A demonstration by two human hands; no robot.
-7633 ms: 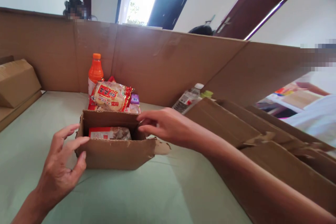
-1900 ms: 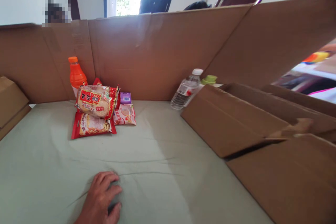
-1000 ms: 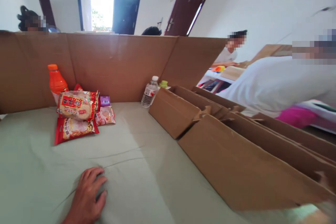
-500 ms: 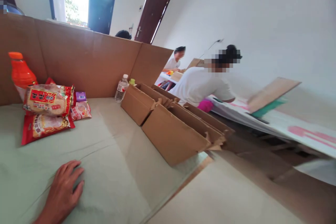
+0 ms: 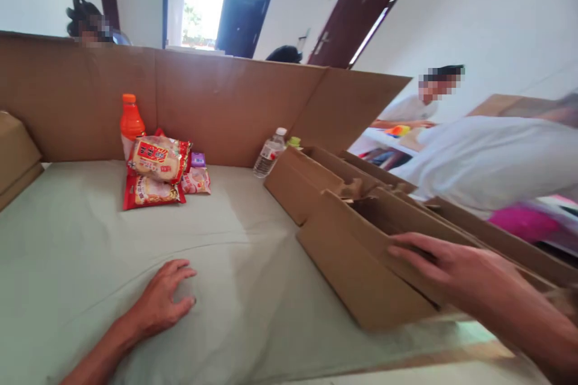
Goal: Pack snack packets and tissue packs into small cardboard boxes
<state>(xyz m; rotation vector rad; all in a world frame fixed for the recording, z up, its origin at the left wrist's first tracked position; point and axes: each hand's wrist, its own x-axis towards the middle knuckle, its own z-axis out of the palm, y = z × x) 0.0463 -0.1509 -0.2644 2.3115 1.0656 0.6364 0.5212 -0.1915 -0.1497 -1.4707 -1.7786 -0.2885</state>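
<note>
Cardboard box (image 5: pixel 356 271) in right fingers (image 5: pixel 406 251); left fingers (image 5: pixel 180 267) splayed flat; snack-pack (image 5: pixel 156 159) writing illegible.

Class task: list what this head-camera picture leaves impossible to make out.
Head view:
Right hand: thumb out of sight at the folded cardboard box, so grip unclear.
Orange drink bottle: lower part hidden by snack packets.
Their print: too small to read.
Green cap: its body hidden behind the water bottle.
Left-edge carton: cut off by the frame.

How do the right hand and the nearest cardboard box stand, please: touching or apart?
Touching. The head view shows the right hand with its fingers lying on the box, no gap between them.
</note>
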